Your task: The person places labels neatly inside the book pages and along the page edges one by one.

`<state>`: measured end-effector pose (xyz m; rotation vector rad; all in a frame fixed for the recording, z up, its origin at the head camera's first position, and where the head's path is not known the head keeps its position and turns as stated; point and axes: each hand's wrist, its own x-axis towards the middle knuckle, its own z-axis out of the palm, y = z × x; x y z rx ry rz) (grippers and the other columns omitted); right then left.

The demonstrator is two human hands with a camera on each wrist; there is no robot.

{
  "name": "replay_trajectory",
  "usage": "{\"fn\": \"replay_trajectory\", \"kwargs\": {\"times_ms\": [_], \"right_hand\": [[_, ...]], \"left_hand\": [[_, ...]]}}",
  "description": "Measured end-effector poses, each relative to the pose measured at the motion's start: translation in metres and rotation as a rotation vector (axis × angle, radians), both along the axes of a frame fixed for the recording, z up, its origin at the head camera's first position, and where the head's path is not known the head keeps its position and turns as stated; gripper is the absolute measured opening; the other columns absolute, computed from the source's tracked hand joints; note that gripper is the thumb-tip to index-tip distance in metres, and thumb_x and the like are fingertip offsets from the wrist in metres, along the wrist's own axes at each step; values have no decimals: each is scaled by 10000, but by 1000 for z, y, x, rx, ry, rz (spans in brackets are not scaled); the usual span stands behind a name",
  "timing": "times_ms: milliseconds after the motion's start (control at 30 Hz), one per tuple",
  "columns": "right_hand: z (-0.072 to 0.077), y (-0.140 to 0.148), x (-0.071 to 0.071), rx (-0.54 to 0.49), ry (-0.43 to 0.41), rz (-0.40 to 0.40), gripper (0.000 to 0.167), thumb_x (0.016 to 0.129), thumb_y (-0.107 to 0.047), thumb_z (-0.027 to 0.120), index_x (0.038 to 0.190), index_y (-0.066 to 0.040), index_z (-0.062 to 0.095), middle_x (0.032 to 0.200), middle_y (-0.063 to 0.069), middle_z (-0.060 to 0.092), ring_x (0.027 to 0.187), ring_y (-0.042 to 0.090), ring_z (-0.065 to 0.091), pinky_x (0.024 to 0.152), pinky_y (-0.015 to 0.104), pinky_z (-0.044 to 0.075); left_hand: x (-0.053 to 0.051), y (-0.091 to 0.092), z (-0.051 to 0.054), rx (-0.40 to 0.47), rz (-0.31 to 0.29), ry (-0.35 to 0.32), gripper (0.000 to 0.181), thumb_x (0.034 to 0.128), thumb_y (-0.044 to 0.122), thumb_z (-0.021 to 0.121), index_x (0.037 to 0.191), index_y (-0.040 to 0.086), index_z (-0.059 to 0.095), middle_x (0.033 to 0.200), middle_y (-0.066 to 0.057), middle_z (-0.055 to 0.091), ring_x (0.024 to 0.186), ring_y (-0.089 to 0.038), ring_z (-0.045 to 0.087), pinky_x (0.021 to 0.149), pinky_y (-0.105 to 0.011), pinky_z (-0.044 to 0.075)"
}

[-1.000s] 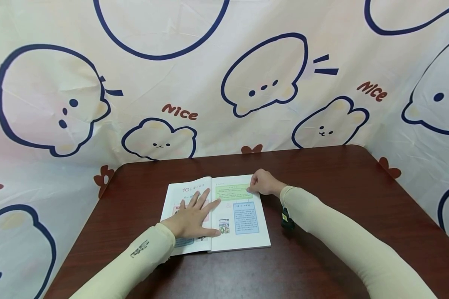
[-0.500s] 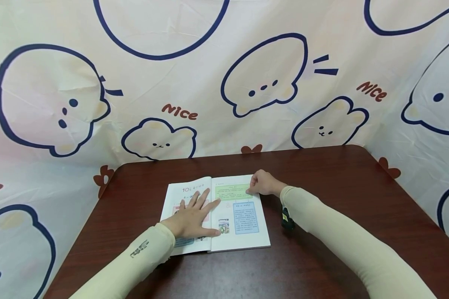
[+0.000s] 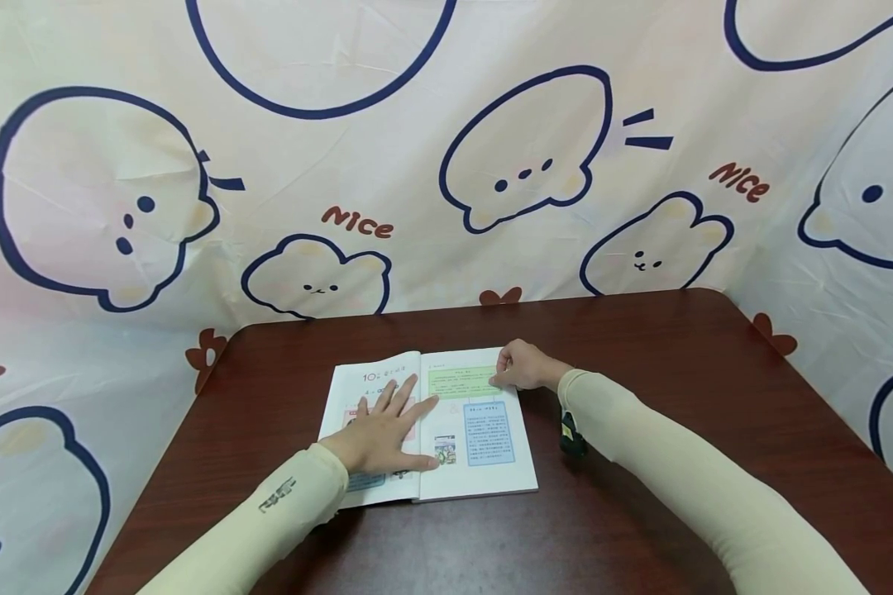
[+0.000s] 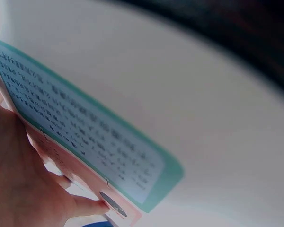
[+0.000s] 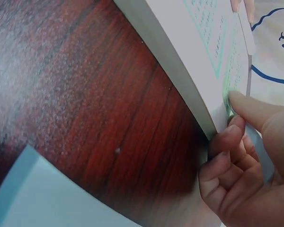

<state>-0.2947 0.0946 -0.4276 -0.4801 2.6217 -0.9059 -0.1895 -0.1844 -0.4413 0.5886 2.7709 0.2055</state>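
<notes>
Far left: cartoon-print backdrop [image 3: 327, 157], running behind and along both sides of the brown table [image 3: 625, 330]. Your cream left sleeve [image 3: 268, 516] comes in from lower left, dark print near the cuff. Your left hand [image 3: 379, 434] lies palm down on the open book [image 3: 452, 420], fingers straight and spread well apart, nothing gripped; it covers much of the left page, with index tip and thumb reaching over the gutter onto the right page. Left wrist view: your fingers lie beside a teal-bordered text box [image 4: 85, 123], page very close and partly blurred.

Book sits flat, mid-table, in front of you. Left page has a red "10" [image 3: 370, 378] up top; right page has a green box [image 3: 454, 383], small picture [image 3: 445, 450], blue box [image 3: 489, 434].

Your right hand [image 3: 524, 364] is at the right page's outer edge, near the top corner: thumb on the page face, other fingers curled at the edge, pinched together on the book. Can't tell how many sheets. Black device [image 3: 573, 438] hangs under your right wrist; cream right sleeve [image 3: 685, 463] runs off lower right.
</notes>
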Motion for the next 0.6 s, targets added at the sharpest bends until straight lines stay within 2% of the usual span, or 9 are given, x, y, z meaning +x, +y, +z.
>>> {"fn": "replay_trajectory", "kwargs": {"times_ms": [100, 400, 600], "right_hand": [[0, -1, 1, -14, -5, -7, 238, 913, -157, 733, 727, -72, 612, 586, -33, 509, 526, 91, 486, 521, 212, 387], [-3, -6, 1, -5, -17, -92, 285, 933, -174, 715, 693, -92, 585, 662, 2, 561, 556, 105, 506, 499, 201, 360], [-1, -8, 2, 7, -32, -121, 289, 937, -191, 715, 699, -92, 583, 694, 20, 572, 602, 136, 535, 503, 217, 358]], "left_hand": [[0, 0, -1, -4, 1, -1, 1011, 782, 878, 506, 1614, 407, 175, 1732, -25, -72, 1588, -415, 20, 1139, -793, 134], [0, 1, -1, -2, 4, -1, 1010, 780, 881, 504, 1612, 411, 175, 1732, -25, -72, 1587, -420, 28, 1137, -795, 134], [0, 0, 0, 1, 1, 2, 1009, 782, 880, 502, 1613, 411, 175, 1733, -30, -64, 1587, -419, 29, 1135, -796, 137]]}}
